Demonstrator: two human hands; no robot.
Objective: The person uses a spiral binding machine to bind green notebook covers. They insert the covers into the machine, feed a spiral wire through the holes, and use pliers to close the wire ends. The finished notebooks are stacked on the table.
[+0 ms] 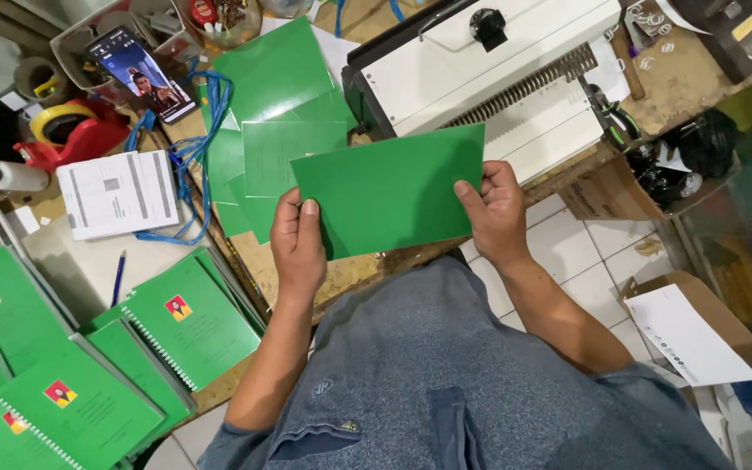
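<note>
I hold a plain green card sheet (389,189) flat in front of me, above the bench edge. My left hand (296,241) grips its near left corner, thumb on top. My right hand (495,209) grips its right edge. Just beyond the sheet stands a white comb binding machine (480,70) with a row of black teeth. Several more loose green sheets (271,113) lie fanned on the bench to the left of the machine.
Several bound green booklets (186,318) with spiral edges are stacked at lower left. A phone (141,74), a blue cable (198,157), a printed white paper (119,193), a red tape dispenser (80,130) and a cardboard box with a paper (689,331) surround the bench.
</note>
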